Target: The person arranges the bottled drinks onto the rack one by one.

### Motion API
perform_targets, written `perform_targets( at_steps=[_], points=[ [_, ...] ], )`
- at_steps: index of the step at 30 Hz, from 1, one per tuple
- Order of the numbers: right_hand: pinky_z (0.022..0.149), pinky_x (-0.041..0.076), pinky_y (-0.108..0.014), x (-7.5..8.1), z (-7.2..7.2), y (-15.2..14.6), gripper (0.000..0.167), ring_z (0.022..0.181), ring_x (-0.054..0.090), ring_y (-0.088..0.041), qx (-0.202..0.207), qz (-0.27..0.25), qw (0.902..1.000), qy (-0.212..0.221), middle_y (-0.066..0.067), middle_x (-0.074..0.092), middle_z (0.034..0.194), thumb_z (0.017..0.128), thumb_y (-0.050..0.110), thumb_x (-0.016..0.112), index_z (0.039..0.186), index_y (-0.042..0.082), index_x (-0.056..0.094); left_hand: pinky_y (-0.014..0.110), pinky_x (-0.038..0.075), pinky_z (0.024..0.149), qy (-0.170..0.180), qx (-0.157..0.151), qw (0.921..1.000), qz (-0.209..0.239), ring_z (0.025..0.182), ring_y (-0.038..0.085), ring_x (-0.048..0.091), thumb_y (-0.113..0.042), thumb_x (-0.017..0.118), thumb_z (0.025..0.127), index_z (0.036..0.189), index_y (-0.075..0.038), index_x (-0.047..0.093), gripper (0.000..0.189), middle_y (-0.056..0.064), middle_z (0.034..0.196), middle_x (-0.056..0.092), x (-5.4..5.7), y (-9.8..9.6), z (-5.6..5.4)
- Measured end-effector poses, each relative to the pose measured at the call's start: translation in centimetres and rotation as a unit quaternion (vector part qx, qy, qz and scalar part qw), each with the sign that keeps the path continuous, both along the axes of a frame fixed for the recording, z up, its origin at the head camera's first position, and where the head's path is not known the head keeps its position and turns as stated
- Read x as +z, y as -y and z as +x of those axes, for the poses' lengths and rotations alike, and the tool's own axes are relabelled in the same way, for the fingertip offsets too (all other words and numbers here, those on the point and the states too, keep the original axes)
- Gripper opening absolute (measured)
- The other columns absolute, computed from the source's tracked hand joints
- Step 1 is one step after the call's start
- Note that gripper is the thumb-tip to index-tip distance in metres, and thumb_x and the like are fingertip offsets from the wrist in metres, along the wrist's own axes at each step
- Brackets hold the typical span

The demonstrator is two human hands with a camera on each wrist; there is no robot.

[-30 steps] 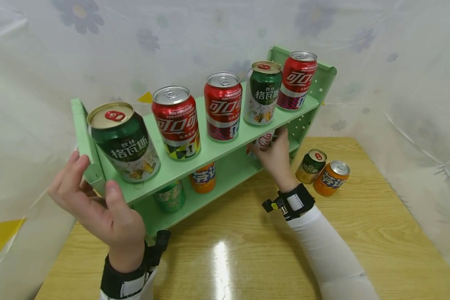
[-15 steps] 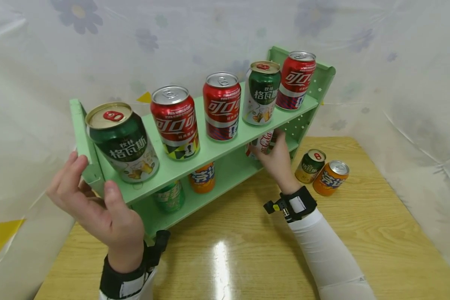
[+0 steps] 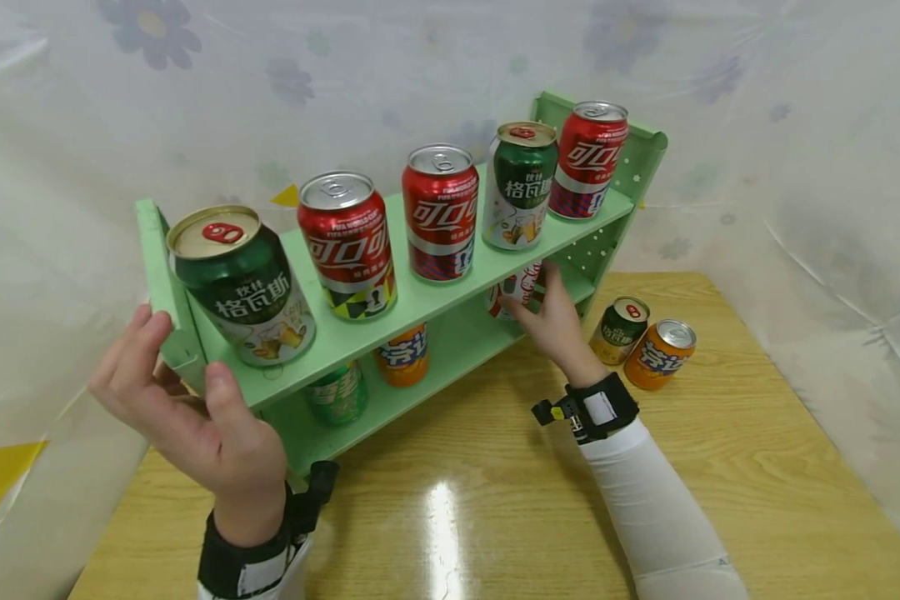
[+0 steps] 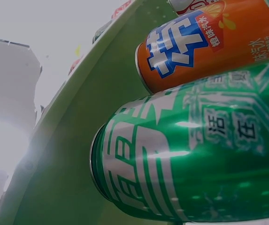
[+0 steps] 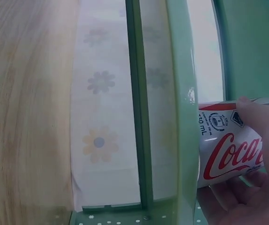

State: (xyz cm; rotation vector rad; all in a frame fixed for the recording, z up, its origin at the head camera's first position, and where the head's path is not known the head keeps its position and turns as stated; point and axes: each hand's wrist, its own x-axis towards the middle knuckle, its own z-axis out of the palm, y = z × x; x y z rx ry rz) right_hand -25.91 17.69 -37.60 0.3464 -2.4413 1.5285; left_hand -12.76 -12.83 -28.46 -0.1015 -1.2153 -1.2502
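Note:
On the lower tier of the green two-tier shelf [image 3: 450,333], my right hand [image 3: 555,325] grips a white and red Coca-Cola can [image 3: 527,282]. In the right wrist view, the thumb lies on one side of this can and the fingers on the other. My left hand [image 3: 195,408] holds the shelf's left end panel, thumb at the front corner and fingers at the outer side. Near it, on the lower tier, are a green soda can [image 4: 172,154] and an orange soda can [image 4: 219,47]. The upper tier hides the tops of the lower cans.
Along the upper tier stand green-and-white kvass cans [image 3: 243,287] and red cola cans [image 3: 348,250]. A smaller green-gold can [image 3: 620,332] and an orange can [image 3: 661,356] stand together on the wooden table [image 3: 435,492], right of the shelf. Plastic sheeting with flowers hangs behind.
My right hand shifts slightly on the Coca-Cola can, and more of the can shows between thumb and fingers. My left hand stays on the shelf's end. The whole view drifts slightly.

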Motion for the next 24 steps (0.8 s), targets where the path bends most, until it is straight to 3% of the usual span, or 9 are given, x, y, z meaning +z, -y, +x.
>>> perform_targets(
  at_steps=[12, 24],
  points=[
    [0.110, 0.046, -0.050, -0.20, 0.08, 0.16, 0.082, 0.140, 0.047, -0.036, -0.018, -0.013, 0.9997, 0.013, -0.020, 0.041, 0.152, 0.097, 0.025, 0.071, 0.159, 0.006, 0.021, 0.029, 0.039, 0.097, 0.002, -0.002, 1.0000, -0.003, 0.125, 0.034, 0.042, -0.004, 0.043, 0.078, 0.110, 0.012, 0.053, 0.037, 0.020, 0.121, 0.048, 0.07, -0.01, 0.02],
    [0.110, 0.046, -0.049, -0.63, 0.18, 0.64, 0.081, 0.138, 0.047, -0.033, -0.024, -0.020, 0.9995, -0.010, -0.018, 0.045, 0.149, 0.094, 0.021, 0.074, 0.157, 0.006, 0.026, 0.026, 0.038, 0.093, -0.002, -0.006, 1.0000, 0.002, 0.125, 0.034, 0.043, -0.003, 0.043, 0.078, 0.109, 0.012, 0.054, 0.036, 0.020, 0.121, 0.048, 0.13, -0.09, 0.02]
  ],
)
